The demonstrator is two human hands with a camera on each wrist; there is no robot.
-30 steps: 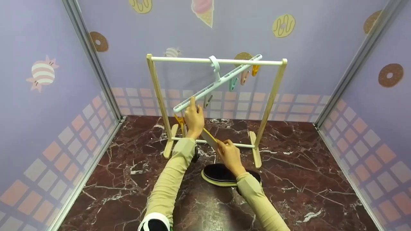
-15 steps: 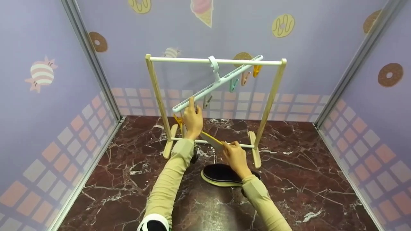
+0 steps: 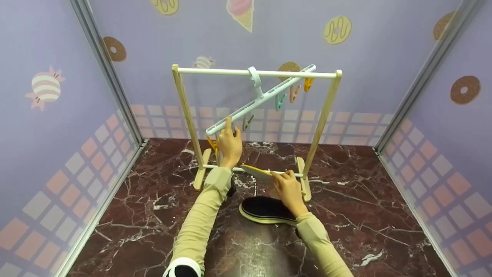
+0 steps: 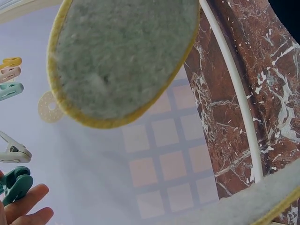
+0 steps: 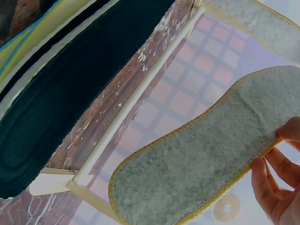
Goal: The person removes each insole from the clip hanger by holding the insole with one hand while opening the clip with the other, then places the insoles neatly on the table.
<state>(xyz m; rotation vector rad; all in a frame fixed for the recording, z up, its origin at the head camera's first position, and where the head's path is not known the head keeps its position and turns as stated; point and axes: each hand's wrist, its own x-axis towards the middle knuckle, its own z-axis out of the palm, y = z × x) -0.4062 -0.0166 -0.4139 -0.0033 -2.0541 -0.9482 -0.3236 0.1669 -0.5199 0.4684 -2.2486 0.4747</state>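
My left hand [image 3: 230,146] is raised to the lower left part of a white clip hanger [image 3: 265,96], one finger extended up against its bar. In the left wrist view, its fingers are around a dark green clothespin [image 4: 18,185]; the thumb is mostly cut off. My right hand [image 3: 290,190] pinches the edge of a grey insole with yellow trim [image 5: 201,150], held nearly level below the hanger. A second grey insole [image 5: 262,18] hangs at the left end, near a yellow clothespin [image 3: 212,143]; the left hand largely hides it in the head view.
The hanger hooks over the top bar of a wooden rack [image 3: 215,71], tilted down to the left. White [image 3: 248,122], mint [image 3: 280,102], pink [image 3: 294,93] and orange [image 3: 308,84] clothespins hang from it. A black shoe [image 3: 265,209] lies on the marble floor.
My right hand has moved right and slightly down with the insole, which has turned from steeply slanted to nearly level. The left hand has stayed at the hanger.
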